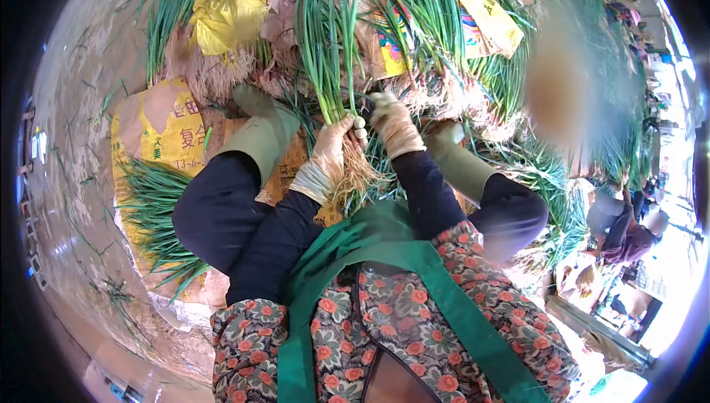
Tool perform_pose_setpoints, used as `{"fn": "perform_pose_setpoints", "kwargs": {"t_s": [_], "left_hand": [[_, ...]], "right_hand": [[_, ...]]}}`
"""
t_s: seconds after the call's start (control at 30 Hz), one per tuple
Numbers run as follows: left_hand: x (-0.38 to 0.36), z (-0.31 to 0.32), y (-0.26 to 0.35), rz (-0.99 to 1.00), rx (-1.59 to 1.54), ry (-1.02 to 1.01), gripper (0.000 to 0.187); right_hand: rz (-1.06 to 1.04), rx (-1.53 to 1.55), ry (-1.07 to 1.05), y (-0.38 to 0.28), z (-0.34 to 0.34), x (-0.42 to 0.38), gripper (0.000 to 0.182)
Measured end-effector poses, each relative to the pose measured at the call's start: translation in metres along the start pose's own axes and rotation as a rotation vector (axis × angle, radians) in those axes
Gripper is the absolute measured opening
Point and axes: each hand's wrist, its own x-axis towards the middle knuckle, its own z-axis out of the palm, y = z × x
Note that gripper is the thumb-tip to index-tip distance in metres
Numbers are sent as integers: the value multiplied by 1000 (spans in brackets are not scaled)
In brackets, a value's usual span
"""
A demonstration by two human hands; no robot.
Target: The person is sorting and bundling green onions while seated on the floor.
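My left hand [334, 153], in a pale glove, is wrapped around a bunch of green onions [325, 63]. Their long green leaves point away from me, and their stringy tan roots [361, 172] hang below the fist toward my lap. Just to the right, my right hand [396, 126], also gloved, has its fingers curled in beside the bunch's stalks. Whatever those fingers may hold is too blurred to name. Between my boots, loose green leaves lie under the bunch.
Heaps of green onions [414, 26] lie beyond my boots [270, 133], partly on printed sacks. A smaller pile [159, 214] rests on a yellow sack [148, 133] at left. On the right, another person [629, 233] sits by more onions. A blurred smear covers the upper right.
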Motion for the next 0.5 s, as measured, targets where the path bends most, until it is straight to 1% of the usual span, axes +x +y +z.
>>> {"fn": "perform_pose_setpoints", "kwargs": {"t_s": [0.03,0.07,0.1,0.13,0.17,0.2,0.23,0.27,0.3,0.33,0.37,0.4,0.43,0.47,0.5], "left_hand": [[-4,3,0,40,111,37,10],[-9,9,3,85,228,70,10],[-12,15,5,135,336,109,9],[-13,17,4,106,302,217,8],[-9,10,1,90,285,206,7],[0,2,-3,80,270,185,7],[6,-6,-7,64,257,167,7],[-1,5,-3,79,381,163,8],[-4,11,-1,71,369,191,8],[-7,15,0,65,358,221,8],[-8,16,2,61,345,253,8],[-6,10,3,53,361,222,9],[-8,10,1,66,414,247,11],[-7,13,-1,86,465,269,12],[-7,14,-4,98,513,293,13]], "right_hand": [[37,283,-7,-10,-15,-4,29],[-64,-115,-17,-24,-10,-16,30],[-112,-363,-189,-39,9,-37,30],[-63,-533,-242,-50,34,-62,31],[-23,-703,-293,-58,52,-79,32],[46,-852,-328,-57,58,-79,32],[-373,-722,-497,-18,37,-55,32],[-252,-905,-309,-32,62,-83,31],[-127,-1074,-115,-47,91,-111,31],[-117,-835,-100,-33,81,-97,27],[-63,-527,-193,-28,54,-66,26],[-5,-219,-277,-28,20,-26,26],[52,88,-359,-28,4,-5,25],[-241,-732,-72,-40,32,-37,28],[-257,-966,-173,-53,53,-58,30]]}}
